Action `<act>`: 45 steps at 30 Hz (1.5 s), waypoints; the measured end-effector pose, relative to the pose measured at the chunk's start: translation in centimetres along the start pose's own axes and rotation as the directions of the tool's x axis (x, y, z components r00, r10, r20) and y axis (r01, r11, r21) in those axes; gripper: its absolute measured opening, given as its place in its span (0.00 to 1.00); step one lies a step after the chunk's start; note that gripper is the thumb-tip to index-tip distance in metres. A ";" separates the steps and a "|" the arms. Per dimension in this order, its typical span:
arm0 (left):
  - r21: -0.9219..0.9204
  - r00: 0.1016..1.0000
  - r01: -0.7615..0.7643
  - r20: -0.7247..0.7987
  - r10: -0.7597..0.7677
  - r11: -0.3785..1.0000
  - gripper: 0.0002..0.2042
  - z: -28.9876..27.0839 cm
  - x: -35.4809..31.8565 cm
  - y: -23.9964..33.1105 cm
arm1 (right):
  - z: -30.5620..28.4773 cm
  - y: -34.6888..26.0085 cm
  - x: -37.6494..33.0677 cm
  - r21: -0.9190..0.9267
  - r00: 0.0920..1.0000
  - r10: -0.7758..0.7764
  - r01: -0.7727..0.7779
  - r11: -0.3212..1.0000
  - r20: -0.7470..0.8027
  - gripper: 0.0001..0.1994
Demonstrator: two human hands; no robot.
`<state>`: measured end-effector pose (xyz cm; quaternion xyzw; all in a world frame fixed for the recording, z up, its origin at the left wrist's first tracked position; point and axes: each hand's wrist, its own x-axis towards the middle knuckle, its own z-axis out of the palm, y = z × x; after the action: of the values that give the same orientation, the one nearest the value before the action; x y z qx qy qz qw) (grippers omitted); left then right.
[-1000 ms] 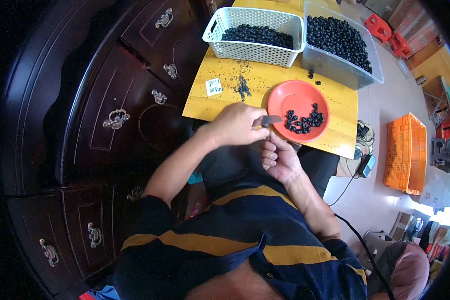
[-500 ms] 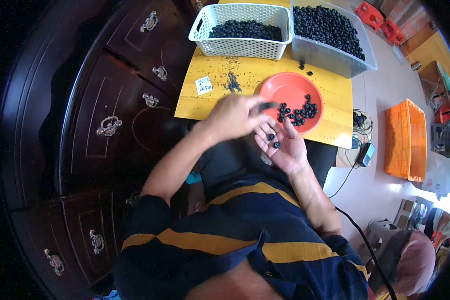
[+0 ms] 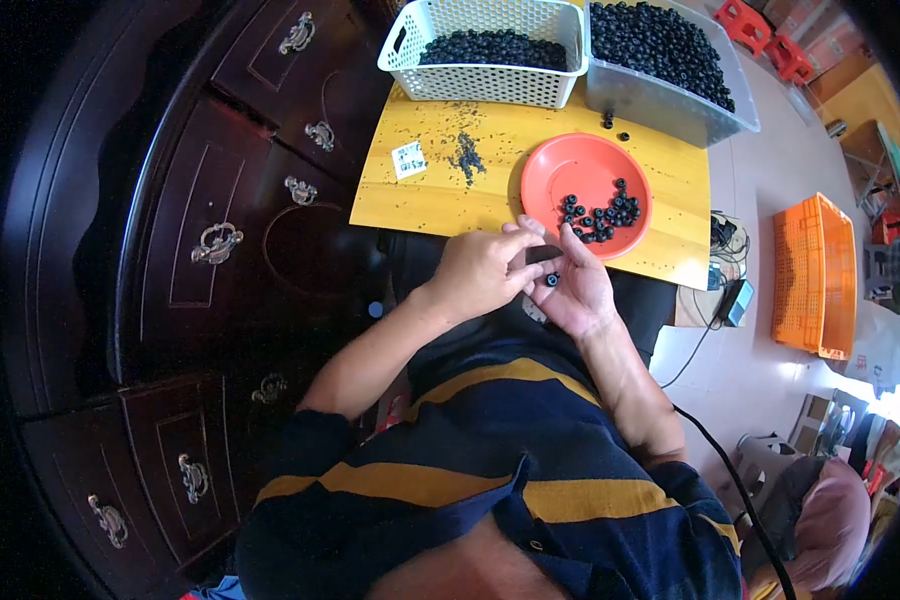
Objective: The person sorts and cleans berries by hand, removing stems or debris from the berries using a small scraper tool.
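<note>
My left hand [image 3: 475, 278] is closed on a short, dark, flat tool [image 3: 542, 254]; its exact kind I cannot make out. Its fingertips reach over my right hand [image 3: 582, 298], which is turned palm up with the fingers partly curled. In that palm rests a small black round part [image 3: 552, 280] with a hole in its middle. The left fingers cover some of the right palm, so other parts there may be hidden. Just beyond both hands stands a red plastic basin [image 3: 555, 170], with several similar black parts [image 3: 610, 217] lying in its near right side.
On the yellow table [image 3: 660, 185] stand a white perforated basket [image 3: 500, 85] and a clear bin [image 3: 670, 118], both holding black parts. Black scraps [image 3: 467, 155] lie beside a white card [image 3: 408, 160]. Dark drawers [image 3: 210, 230] flank the left; an orange crate [image 3: 810, 280] stands right.
My left hand has moved down and right with the dark tool, onto the right palm. Two black parts showed in that palm before; one shows now.
</note>
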<state>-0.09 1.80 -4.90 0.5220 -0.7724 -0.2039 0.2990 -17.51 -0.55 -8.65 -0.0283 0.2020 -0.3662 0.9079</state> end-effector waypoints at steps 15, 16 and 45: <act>-0.218 0.991 0.074 -0.093 -0.096 0.973 0.12 0.1 -0.1 0.5 | -1.1 0.5 -1.1 -0.218 0.996 -0.013 -0.006 0.976 -0.086 0.07; -0.297 0.984 0.061 -0.141 -0.107 0.953 0.11 0.2 -0.2 0.5 | -1.0 0.6 -1.1 -0.225 0.998 -0.020 0.005 0.974 -0.066 0.07; -0.013 0.984 -0.157 0.089 0.157 0.988 0.21 -4.1 0.2 2.2 | -0.7 -0.7 -2.0 -0.506 0.951 -0.028 0.189 0.841 0.309 0.10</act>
<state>1.13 2.48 -0.40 0.4490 -0.8232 -0.2051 0.2805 -19.57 0.39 -8.48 -0.3423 0.1582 -0.3392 0.8618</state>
